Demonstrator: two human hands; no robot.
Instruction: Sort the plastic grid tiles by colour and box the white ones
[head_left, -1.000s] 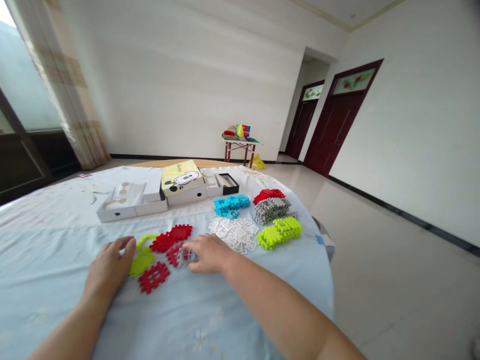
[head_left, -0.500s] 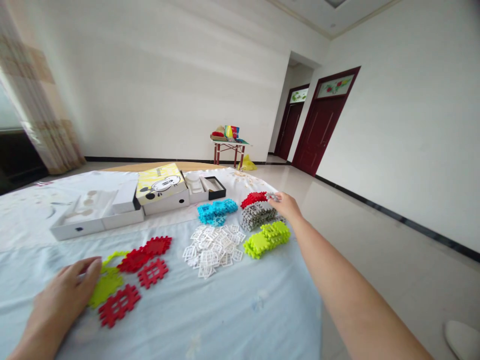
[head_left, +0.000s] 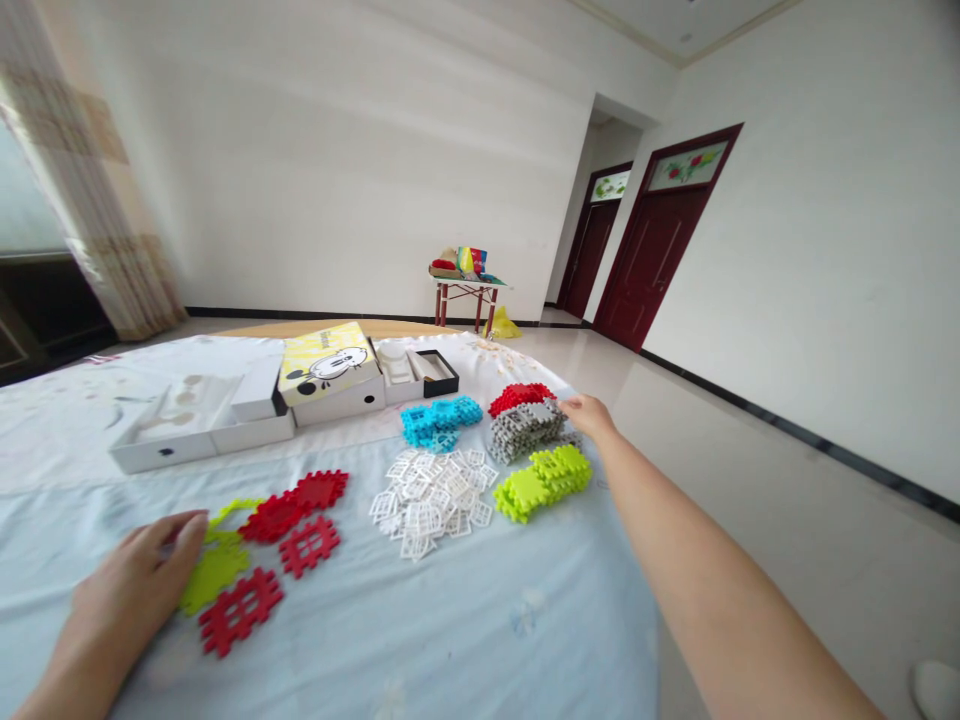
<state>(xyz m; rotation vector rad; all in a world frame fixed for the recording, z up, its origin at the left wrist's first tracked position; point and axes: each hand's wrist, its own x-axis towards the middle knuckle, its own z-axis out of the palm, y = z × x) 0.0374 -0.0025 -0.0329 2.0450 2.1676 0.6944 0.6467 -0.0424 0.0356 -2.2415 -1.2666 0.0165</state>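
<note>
My left hand (head_left: 139, 580) lies flat and open on the pale blue cloth, fingertips on a yellow-green interlocking tile (head_left: 211, 575). Several red tiles (head_left: 300, 512) lie joined just right of it. My right hand (head_left: 587, 412) is stretched far out to the right edge of a grey tile pile (head_left: 525, 430). Its fingers are drawn together against the pile, and I cannot see whether they hold a piece. A red tile pile (head_left: 519, 397) sits behind the grey one.
A lime tile stack (head_left: 544, 480), loose white tiles (head_left: 431, 497) and a blue pile (head_left: 439, 418) lie mid-table. A yellow cartoon box (head_left: 330, 362), an open white box (head_left: 176, 425) and a black tray (head_left: 442, 375) stand behind. The table's edge (head_left: 637, 560) drops to the floor on the right.
My right hand carried a grey tile from beside the red tiles out to the grey pile and now rests at that pile's right edge. The left hand stayed on the yellow-green tile.
</note>
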